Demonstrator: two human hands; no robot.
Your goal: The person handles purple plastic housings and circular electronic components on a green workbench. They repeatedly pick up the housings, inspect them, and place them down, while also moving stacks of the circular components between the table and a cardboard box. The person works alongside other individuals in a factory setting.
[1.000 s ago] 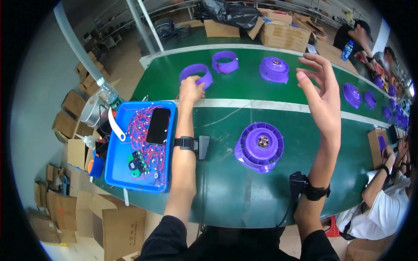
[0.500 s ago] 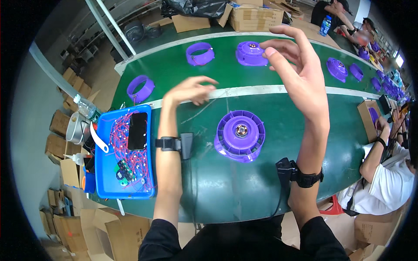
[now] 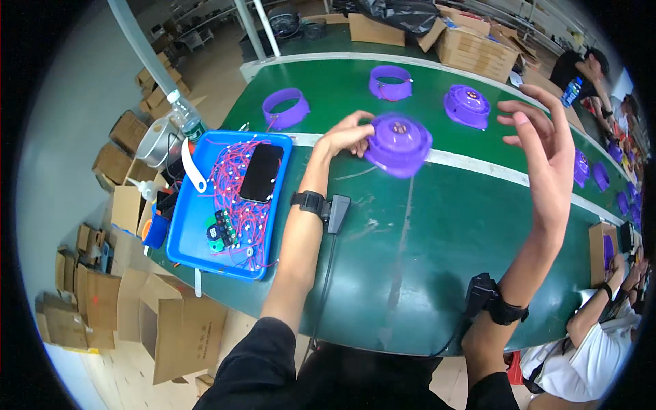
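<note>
Just one purple housing (image 3: pixel 398 143), left-hand (image 3: pixel 347 136) grip

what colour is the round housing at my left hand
The round housing at your left hand is purple, shown best in the head view.

- Tabletop (image 3: pixel 362 294) lies open from near edge to front housing (image 3: pixel 398 145).
- Another gap separates that housing from the right hand (image 3: pixel 543 140).
- The blue tray (image 3: pixel 188 236) obstructs the left side.
- Left ring (image 3: pixel 290 121), middle ring (image 3: pixel 375 85) and rear housing (image 3: pixel 467 109) line the far side, gaps between.
</note>
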